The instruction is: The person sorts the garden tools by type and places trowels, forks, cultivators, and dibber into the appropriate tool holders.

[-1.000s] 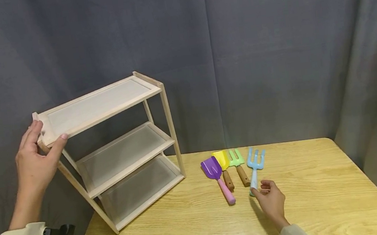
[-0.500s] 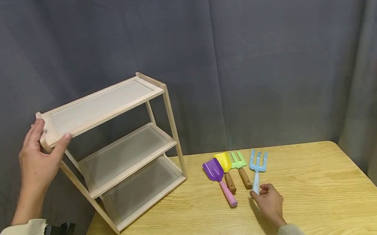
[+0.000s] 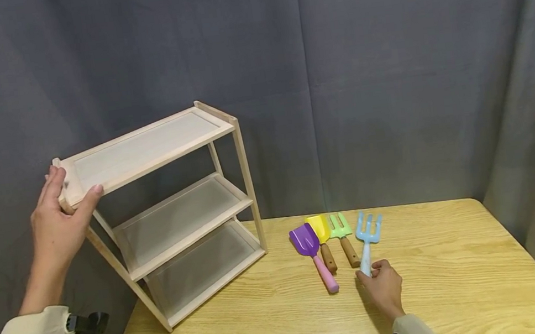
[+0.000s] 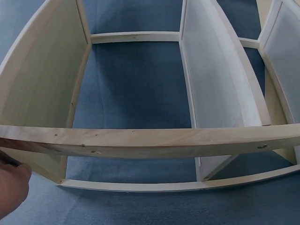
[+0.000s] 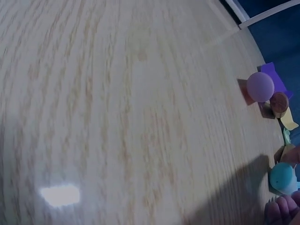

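A three-tier wooden shelf rack (image 3: 154, 142) stands at the left of the table. My left hand (image 3: 56, 226) grips the left end of its top board, thumb over the front edge and fingers along the side. In the left wrist view that hand (image 4: 11, 185) shows only at the lower left, beside the side post. At the right, my right hand (image 3: 384, 289) pinches the light blue handle of a toy garden fork (image 3: 368, 232), whose tines point to the back. The handle's rounded end (image 5: 282, 176) appears between the fingers in the right wrist view.
Left of the blue fork lie a green toy fork (image 3: 340, 227) with a brown handle, a yellow shovel (image 3: 320, 227) and a purple shovel (image 3: 305, 239) with a pink handle, which overlaps the yellow one. A grey curtain (image 3: 387, 80) hangs behind the wooden table (image 3: 461, 277).
My right hand has come onto the blue fork's handle and its fingers have drawn in around it. The left hand stays on the rack. The head view has shifted slightly.
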{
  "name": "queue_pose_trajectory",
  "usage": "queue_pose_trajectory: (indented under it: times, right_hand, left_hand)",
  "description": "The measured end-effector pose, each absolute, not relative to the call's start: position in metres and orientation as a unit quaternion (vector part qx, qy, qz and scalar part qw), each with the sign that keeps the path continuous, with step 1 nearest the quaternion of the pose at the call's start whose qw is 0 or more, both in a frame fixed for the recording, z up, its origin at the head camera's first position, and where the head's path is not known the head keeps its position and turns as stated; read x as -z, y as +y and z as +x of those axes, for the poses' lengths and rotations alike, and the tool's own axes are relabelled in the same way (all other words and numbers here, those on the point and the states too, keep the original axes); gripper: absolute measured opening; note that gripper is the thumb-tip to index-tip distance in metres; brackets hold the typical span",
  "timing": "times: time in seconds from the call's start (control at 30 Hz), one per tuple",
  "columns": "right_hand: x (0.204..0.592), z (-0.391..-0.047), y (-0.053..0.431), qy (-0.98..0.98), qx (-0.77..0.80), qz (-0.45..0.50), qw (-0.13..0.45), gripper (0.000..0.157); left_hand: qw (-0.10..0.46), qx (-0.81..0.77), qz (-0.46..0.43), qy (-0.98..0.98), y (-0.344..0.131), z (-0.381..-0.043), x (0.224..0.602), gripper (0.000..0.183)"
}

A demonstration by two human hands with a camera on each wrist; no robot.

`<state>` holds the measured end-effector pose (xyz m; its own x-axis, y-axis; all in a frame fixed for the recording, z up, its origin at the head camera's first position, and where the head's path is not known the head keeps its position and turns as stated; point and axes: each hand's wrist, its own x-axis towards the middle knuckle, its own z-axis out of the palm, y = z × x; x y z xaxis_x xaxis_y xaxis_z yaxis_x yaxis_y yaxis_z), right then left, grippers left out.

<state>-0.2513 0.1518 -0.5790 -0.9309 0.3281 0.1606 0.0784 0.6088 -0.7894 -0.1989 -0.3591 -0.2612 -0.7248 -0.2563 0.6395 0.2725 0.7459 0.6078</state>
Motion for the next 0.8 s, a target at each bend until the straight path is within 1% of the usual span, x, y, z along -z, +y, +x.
queue_pose_trajectory:
  times: [0.2,0.37,0.47,0.7,0.8]
  right_hand:
    - [0.5783,-0.2543,0.1504,-0.892,-0.414,-0.110,0.141,0.039]
    - [0.5770,-0.2523,0.1512,-0.901,-0.400,-0.111,0.126,0.040]
    - [0.5773,-0.2504,0.1527,-0.903,-0.400,-0.110,0.112,0.038]
    - [0.5812,-0.2516,0.1549,-0.902,-0.400,-0.121,0.106,0.029]
    - [0.5808,-0.2521,0.1547,-0.900,-0.405,-0.128,0.099,0.029]
  left_hand:
    - [0.361,0.358,-0.003,-0.861,-0.3587,-0.1966,0.2593,0.074]
    - [0.364,0.365,-0.006,-0.857,-0.3564,-0.1971,0.2610,0.074]
    - [0.369,0.364,-0.005,-0.855,-0.3558,-0.1974,0.2618,0.074]
    - [0.367,0.373,-0.002,-0.852,-0.3554,-0.1981,0.2632,0.075]
    - [0.370,0.376,0.000,-0.849,-0.3564,-0.1979,0.2637,0.075]
